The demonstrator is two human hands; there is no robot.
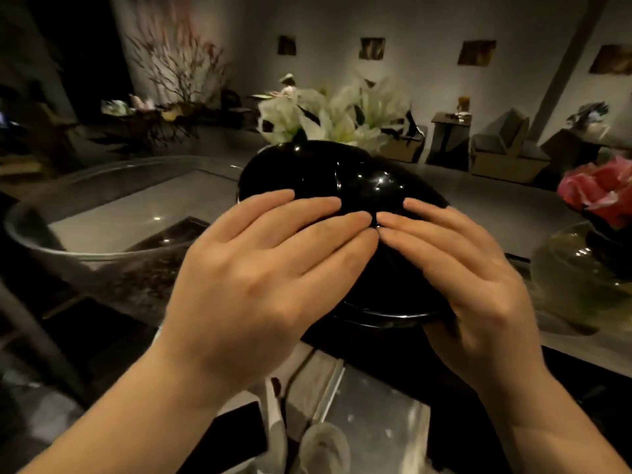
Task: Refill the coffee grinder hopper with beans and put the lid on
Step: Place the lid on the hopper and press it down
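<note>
Both hands flat on lid, flowers behind, hopper left, vase right

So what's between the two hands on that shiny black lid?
Almost nothing: in the head view, the left hand and right hand lie flat on the black lid, fingertips nearly meeting, a sliver of lid between.

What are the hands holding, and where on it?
Nothing is gripped. Both the left hand and the right hand lie flat, fingers straight, pressing on the domed top of the black lid.
</note>
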